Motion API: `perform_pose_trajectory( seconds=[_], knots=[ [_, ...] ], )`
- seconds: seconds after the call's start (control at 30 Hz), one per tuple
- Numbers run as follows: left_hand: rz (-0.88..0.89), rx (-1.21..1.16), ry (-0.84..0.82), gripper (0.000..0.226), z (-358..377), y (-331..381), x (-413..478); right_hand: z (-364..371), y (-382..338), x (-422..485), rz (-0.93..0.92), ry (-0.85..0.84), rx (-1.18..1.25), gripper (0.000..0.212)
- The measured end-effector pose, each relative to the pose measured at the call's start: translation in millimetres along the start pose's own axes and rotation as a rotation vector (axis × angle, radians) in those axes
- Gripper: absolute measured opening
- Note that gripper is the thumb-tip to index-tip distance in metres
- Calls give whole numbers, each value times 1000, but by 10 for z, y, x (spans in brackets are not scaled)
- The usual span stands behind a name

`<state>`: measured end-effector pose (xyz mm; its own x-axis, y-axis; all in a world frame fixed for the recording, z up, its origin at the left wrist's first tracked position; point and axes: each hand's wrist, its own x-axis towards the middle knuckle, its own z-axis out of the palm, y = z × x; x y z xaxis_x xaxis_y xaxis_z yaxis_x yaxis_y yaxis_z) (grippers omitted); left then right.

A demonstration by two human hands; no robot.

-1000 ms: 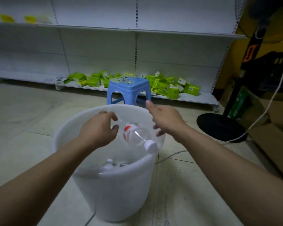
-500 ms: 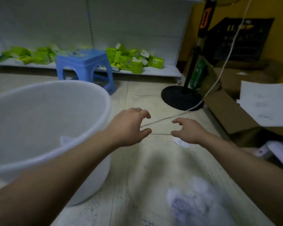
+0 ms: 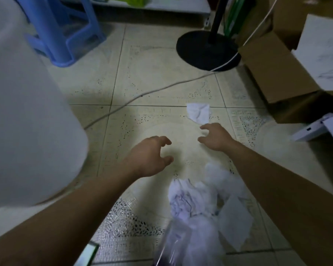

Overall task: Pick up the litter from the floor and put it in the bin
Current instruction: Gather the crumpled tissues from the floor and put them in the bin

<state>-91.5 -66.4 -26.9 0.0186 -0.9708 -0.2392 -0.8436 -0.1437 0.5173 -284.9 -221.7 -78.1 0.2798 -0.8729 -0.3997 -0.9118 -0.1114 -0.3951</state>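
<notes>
Here both spread, empty: left hand (image 3: 149, 157), right hand (image 3: 215, 137) beside paper scrap (image 3: 198, 112).

My two arms are bare from the lower edge of the view to the wrists: no sleeves, no watch, no bands. My left hand (image 3: 149, 157) and right hand (image 3: 215, 138) are ungloved, and no rings show on my fingers (image 3: 166, 141). The nails are too small and dim to make out.
</notes>
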Motion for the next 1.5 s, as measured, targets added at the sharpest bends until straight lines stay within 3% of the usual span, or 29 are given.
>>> perform_pose_trajectory(
  seconds=[0.3, 0.47, 0.53, 0.7, 0.9, 1.03, 1.2, 1.33, 1.5],
  knots=[
    [-50, -84, 32, 48, 222, -333, -19, 371, -142, 859, -19, 9, -127, 77],
    [-74, -101, -3, 49, 306, -496, -117, 472, -173, 808, -33, 96, -214, 78],
    [-84, -101, -24, 50, 353, -510, -132, 573, -229, 662, -66, 113, -209, 71],
    [-77, -107, -64, 49, 535, -463, -181, 814, -218, 186, -158, 143, -115, 16],
    [-35, -76, -125, 46, 768, -350, -188, 720, -172, -196, -224, 37, -73, 21],
    [84, -93, -171, 45, 892, -171, -171, 556, -26, -472, -176, 36, 142, 11],
    [106, 2, -398, 88, 1055, -12, -217, 414, 194, -803, -100, 180, 320, 7],
    [100, -58, -222, 57, 1072, -38, -301, 427, 230, -1031, -110, 180, 398, 15],
    [74, -98, -135, 46, 882, -213, -445, 524, 124, -1190, -51, 97, 450, 15]
  ],
)
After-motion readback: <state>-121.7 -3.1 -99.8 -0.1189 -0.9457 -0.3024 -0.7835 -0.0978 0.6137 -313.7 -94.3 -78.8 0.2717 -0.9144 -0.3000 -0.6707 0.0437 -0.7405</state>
